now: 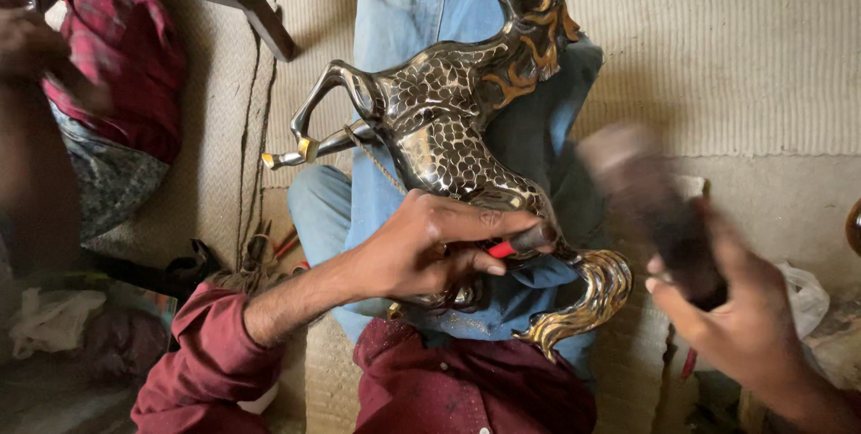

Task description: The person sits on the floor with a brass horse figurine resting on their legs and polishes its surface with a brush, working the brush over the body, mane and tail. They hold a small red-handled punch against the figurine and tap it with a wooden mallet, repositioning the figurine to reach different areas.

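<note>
While the metal horse (448, 138) lies on the blue cloth (395, 30) across the lap, the left hand (421, 250) pinches a red-handled chisel (525, 241) against its flank. The right hand (717, 299), blurred, clenches a dark mallet (641, 192) above. I judge the chisel tip must be held steady, and the blows should fall squarely on its end.

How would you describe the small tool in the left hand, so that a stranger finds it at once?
Start from the large metal horse figure lying on the blue cloth over the person's lap. Near its golden tail, the left hand presses a short tool against the horse's hindquarters. Its red shaft and dark tip set it apart from the blurred dark mallet in the right hand.
</note>
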The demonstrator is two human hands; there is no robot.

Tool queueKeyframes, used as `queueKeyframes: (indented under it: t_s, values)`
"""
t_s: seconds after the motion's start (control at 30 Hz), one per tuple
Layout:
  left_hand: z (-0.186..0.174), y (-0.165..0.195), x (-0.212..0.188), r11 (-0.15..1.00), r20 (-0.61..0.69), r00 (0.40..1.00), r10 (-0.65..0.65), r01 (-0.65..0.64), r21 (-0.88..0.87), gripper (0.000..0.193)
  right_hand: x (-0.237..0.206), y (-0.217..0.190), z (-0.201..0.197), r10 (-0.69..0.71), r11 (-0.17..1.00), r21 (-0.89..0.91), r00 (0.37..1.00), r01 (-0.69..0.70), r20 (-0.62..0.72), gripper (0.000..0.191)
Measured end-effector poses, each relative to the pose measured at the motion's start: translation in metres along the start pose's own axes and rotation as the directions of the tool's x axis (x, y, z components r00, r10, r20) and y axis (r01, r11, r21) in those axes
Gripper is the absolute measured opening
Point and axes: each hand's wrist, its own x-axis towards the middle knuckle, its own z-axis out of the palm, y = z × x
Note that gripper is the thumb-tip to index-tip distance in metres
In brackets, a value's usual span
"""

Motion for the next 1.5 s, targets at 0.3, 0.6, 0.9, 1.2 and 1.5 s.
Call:
queueKeyframes:
  t_s: [0.3,0.6,0.9,1.2,1.5]
  values:
    - [-0.001,-0.003,-0.004,1.000,0.001,1.000,0.011,-0.011,0.024,0.061,0.015,-0.010,-0.007,-0.152,0.982,-0.102,0.987,0.156,0.046,0.060]
    - [-0.003,-0.003,-0.004,1.000,0.000,1.000,0.006,-0.006,-0.029,0.059,0.010,-0.007,-0.001,-0.022,0.996,-0.080,0.997,0.027,0.068,0.064]
    - [-0.006,-0.003,-0.004,0.999,0.015,1.000,-0.004,0.004,-0.034,0.063,0.011,-0.011,-0.008,-0.082,0.955,-0.276,0.992,0.107,0.100,0.068]
    - [-0.005,-0.006,-0.006,0.998,-0.005,0.999,0.034,-0.035,-0.047,0.063,0.007,-0.009,-0.003,0.013,0.999,-0.035,0.999,-0.011,0.053,0.067]
    - [-0.016,0.000,-0.018,0.942,-0.227,0.959,-0.170,0.090,-0.324,0.040,-0.014,-0.009,0.015,-0.086,0.964,-0.263,0.985,0.043,-0.151,0.060]
